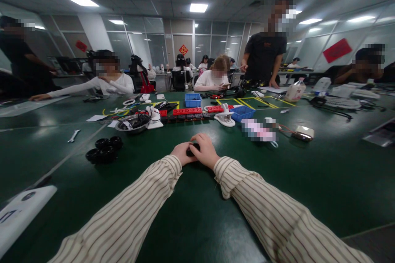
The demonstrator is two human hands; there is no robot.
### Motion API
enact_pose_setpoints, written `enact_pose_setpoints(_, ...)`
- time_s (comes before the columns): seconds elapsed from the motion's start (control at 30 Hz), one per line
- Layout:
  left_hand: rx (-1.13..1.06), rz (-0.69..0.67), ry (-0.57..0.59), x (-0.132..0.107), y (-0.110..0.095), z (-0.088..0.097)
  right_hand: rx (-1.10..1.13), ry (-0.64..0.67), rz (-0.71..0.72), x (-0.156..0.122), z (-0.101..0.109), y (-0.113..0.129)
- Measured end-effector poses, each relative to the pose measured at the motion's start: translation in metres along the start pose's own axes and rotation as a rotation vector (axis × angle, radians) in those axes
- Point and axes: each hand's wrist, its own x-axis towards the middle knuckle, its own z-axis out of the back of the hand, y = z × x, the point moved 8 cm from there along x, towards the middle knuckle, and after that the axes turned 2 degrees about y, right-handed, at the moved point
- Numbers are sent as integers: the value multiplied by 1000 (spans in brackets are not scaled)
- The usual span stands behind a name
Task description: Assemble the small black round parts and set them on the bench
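Both my hands meet over the green tabletop in the middle of the view. Between them is a small black round part, mostly covered by my fingers. My left hand wraps its near left side. My right hand curls over its top and right, with the thumb lying across the front. To the left, several glossy black round parts sit in a cluster. A metal bowl filled with dark pieces stands beyond that cluster.
Ahead lie red power strips, a white clip base, blue bins and a pouch. A wrench is at left, a gold box at right. A white box occupies the left corner. People sit and stand across the table.
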Motion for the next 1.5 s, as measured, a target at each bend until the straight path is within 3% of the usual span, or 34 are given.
enact_pose_setpoints(0.23,62,16,-9,0,2,-1,-61,53,-95,0,-11,-14)
enact_pose_setpoints(0.5,39,-13,38,1,1,-2,16,144,24,1,-13,0)
enact_pose_setpoints(0.7,24,-37,36,1,-1,-3,6,55,-5,0,-3,1)
enact_pose_setpoints(0.97,81,10,7,1,2,-2,-33,35,-47,1,-4,-5)
enact_pose_setpoints(1.1,98,16,19,2,2,-3,-36,65,-64,2,-8,-8)
enact_pose_setpoints(1.33,79,-3,39,2,-2,-1,23,144,38,0,-12,1)
enact_pose_setpoints(1.5,48,-11,30,1,-4,0,32,91,20,0,-6,2)
